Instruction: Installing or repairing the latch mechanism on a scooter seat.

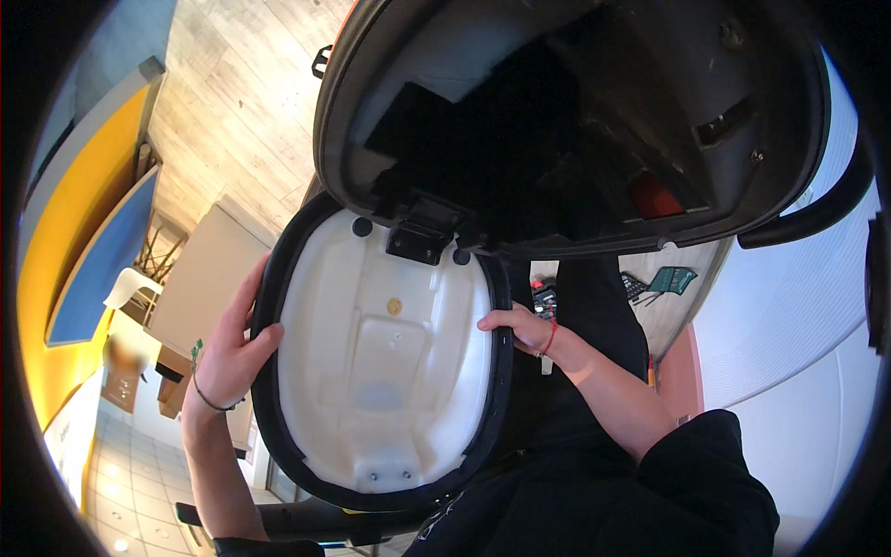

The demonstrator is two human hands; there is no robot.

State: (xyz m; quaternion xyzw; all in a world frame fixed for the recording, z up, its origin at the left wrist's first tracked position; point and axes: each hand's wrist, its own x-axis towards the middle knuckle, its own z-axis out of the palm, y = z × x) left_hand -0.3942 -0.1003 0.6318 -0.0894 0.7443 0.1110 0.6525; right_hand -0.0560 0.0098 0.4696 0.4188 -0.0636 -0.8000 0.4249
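A scooter seat (390,348) stands flipped up in front of me, its white plastic underside facing me and a black cover wrapped around the rim. My left hand (243,341) grips the left edge, thumb over the rim. On the opposite edge, my right hand (521,327) holds the seat with its thumb against the white plastic; its other fingers are mostly hidden behind the rim. A black metal hinge (419,233) sits at the seat's upper end, between two round black rubber pads. Two bolts show at the lower end. Beyond the hinge gapes a dark storage compartment (557,132).
A curved black rail (814,209) projects at the right. Tools (544,299) and a green pouch (672,280) lie on the floor beyond my legs. A beige table (209,271) stands at the left. Part of a black handlebar (299,519) shows below the seat.
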